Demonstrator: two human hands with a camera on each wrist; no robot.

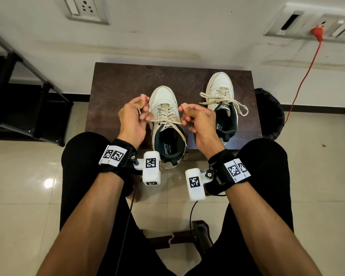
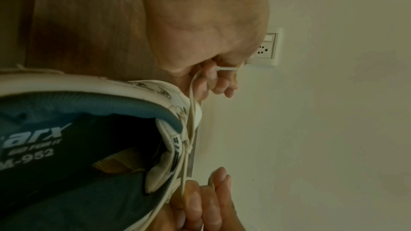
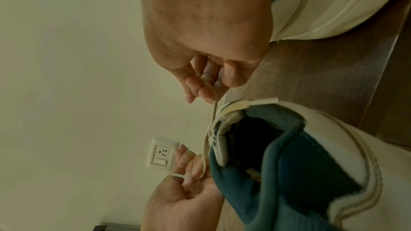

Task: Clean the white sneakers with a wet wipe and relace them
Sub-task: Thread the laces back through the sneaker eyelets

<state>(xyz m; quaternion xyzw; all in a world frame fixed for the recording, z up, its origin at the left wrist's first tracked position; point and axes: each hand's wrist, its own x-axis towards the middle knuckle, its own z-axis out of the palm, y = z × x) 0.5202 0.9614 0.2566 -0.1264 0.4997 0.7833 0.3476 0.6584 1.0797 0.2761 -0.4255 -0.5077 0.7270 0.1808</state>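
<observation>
Two white sneakers stand on a dark brown stool [image 1: 124, 86]. The near sneaker [image 1: 163, 100] has its cream lace [image 1: 173, 122] pulled taut sideways across the tongue. My left hand [image 1: 144, 105] pinches one end of that lace at the shoe's left. On the shoe's right, my right hand [image 1: 184, 110] pinches the other end. In the left wrist view the lace [image 2: 191, 104] runs from the left hand's fingers [image 2: 219, 83] down over the tongue. The right wrist view has the right hand's fingers [image 3: 200, 90] curled on the lace [image 3: 214, 106]. The far sneaker [image 1: 220, 90] sits at the right with loose laces. No wet wipe shows.
A black bin [image 1: 271, 114] stands right of the stool. An orange cable [image 1: 303, 80] hangs from a wall socket [image 1: 317, 28]. A black metal rack [image 1: 28, 96] is at the left. My knees in black trousers frame the stool over a tiled floor [image 1: 24, 176].
</observation>
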